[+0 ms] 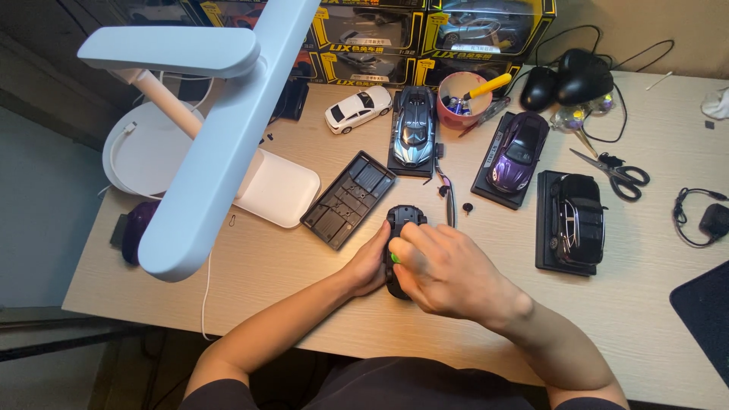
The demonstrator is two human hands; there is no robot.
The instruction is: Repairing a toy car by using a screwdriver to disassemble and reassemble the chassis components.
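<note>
I'm holding a small black toy car (400, 228) on the wooden desk (645, 304), right in front of me. My left hand (370, 264) is cupping its left side, fingers curled against the body. My right hand (448, 273) is closing over the top of it, pinching something small and green (395, 258) against the car; I can't tell what that green piece is.

Taking the black toy car as my marker: just to its upper left, a dark plastic base plate (348, 199) is lying tilted. Straight beyond it, a grey-blue model car (414, 129) is sitting on its stand, with a white model car (358, 108) further left of that. Up and to the right, a purple model car (519, 154) is resting on a black base, and a black model car (579, 220) is sitting directly right. A pink cup (460, 99) holding a yellow-handled tool is standing behind the grey-blue one. Scissors (619, 173) are lying far right. A white desk lamp (205, 137) is looming over the left.
</note>
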